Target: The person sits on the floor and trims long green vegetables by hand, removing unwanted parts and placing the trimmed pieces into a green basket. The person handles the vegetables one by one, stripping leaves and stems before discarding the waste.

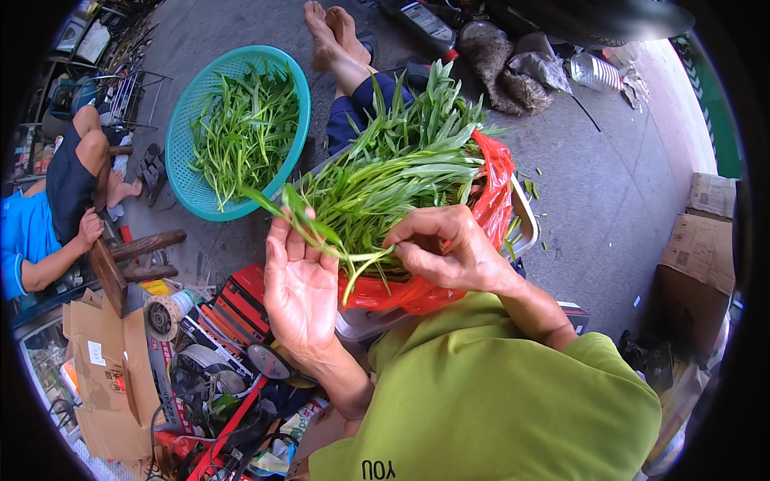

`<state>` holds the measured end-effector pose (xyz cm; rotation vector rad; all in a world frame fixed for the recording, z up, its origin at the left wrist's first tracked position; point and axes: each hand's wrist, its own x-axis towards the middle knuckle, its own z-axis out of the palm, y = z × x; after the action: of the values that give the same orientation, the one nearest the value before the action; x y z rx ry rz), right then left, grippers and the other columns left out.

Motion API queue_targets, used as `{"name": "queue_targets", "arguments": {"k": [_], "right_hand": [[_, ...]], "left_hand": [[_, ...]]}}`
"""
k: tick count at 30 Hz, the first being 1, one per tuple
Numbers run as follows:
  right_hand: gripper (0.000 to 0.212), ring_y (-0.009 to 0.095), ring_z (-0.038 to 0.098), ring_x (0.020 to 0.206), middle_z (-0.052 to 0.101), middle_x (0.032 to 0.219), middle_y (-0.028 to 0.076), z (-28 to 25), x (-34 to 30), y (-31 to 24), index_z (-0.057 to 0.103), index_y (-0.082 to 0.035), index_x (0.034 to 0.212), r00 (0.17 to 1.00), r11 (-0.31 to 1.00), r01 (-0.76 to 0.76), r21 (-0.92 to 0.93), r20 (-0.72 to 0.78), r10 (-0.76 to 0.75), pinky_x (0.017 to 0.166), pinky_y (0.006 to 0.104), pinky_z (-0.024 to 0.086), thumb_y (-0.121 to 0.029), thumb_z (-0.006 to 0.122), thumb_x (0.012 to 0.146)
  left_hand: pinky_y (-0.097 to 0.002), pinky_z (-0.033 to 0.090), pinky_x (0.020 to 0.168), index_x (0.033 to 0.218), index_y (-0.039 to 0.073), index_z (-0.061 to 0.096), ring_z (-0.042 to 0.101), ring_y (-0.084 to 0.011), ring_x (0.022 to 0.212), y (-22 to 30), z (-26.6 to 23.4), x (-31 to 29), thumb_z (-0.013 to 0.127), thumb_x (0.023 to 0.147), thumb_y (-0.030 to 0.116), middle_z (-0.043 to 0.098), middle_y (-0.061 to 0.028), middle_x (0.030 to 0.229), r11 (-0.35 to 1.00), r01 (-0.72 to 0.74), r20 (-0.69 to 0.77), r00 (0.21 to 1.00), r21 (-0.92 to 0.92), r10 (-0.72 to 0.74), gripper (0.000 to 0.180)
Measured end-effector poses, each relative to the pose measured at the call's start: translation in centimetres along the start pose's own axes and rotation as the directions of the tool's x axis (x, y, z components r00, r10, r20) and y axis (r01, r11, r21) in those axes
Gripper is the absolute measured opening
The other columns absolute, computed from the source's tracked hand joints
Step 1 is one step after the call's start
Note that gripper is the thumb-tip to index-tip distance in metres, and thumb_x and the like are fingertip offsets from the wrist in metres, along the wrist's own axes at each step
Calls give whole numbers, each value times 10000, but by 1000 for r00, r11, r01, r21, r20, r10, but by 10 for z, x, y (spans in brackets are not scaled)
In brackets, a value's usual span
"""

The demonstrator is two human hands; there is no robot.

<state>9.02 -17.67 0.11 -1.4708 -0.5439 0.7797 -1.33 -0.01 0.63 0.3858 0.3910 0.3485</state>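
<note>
Right fingers (417, 258): thumb and index bent in until the tips nearly meet, seemingly pinching 1 stem end of the sprig (324, 230); the rest curl toward the palm
Left fingers (277, 242): loosely spread, palm turned up, the sprig lying across their tips; whether any 2 of them clamp it, I cannot tell
Sprig: held up between the right hand (457, 248) and the left hand (303, 297), at the near left edge of the bunch (389, 188)
Long axis: a slant, leaf tip out to the upper left past the left fingertips, stems down to the right
Fork: between the hands, 1 branch running right to the right fingertips, another hanging down in front of the red bag (495, 172)
From the right fingers: the sprig lies to the left, its stem end touching them, its leaves well apart
Nearer hand: right for the stem end, left for the leaves
Bunch: just beyond the right fingertips, its stems in the bag
Basket (183, 172): beyond the left hand and to its left, greens inside, apart from both hands
</note>
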Motion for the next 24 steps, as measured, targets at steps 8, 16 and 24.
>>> {"name": "queue_targets", "arguments": {"k": [8,16,24], "right_hand": [[126,24,490,605,563,669,-20,-5,-6,6,620,41,892,974,980,-196,35,-109,199,534,203,410,-67,577,843],[387,31,525,670,589,800,-3,-12,-8,1,506,16,1185,986,960,-137,243,-60,156,583,187,427,-70,643,834],[384,6,477,552,638,811,-1,-32,-10,-7,535,6,1163,922,903,-73,424,-316,223,454,156,354,-108,686,829]], "left_hand": [[-349,496,801,1403,12,211,547,-303,1091,-23,9,-8,564,908,320,471,-245,1289,851,66,-55,997,521,-44,681],[-242,517,637,1289,-60,413,651,-157,667,-28,11,-18,681,795,5,682,-156,824,591,56,-111,992,805,57,565],[-276,501,631,1261,-25,458,644,-171,687,-12,-8,-32,643,815,1,673,-131,808,826,-10,-36,999,564,36,484]]}}
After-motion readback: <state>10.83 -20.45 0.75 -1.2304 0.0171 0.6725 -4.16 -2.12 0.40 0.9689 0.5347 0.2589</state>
